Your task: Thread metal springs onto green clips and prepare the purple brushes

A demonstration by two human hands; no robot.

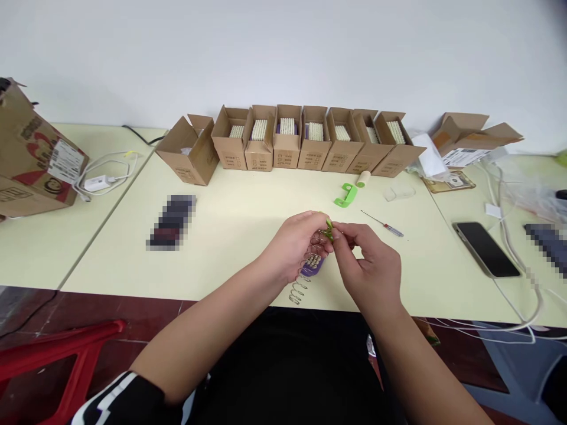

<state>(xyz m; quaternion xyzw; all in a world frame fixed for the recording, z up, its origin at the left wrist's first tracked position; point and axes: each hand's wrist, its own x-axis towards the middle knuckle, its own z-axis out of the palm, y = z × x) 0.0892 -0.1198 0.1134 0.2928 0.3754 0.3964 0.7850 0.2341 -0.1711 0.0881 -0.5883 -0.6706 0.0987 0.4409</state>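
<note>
My left hand (295, 242) is closed around a long wire coil spring (297, 292), whose lower turns hang free below the palm. A small green plastic piece (328, 229) sits at the spring's upper end, between the fingertips of both hands. My right hand (370, 260) pinches that green piece with thumb and forefinger. Behind the spring is a purple piece bearing several rows of pale beads (313, 262); whether it is held or lies on the table I cannot tell. My fingers cover much of where the spring meets the green piece.
Several open cardboard boxes (286, 152) of pale rods line the back. Nearby lie a green plastic bracket (346, 195), a cream roller (364, 179), a clear plastic piece (400, 192) and a screwdriver (390, 229). A phone (489, 249) and cables are right; a large carton (35, 159) stands left.
</note>
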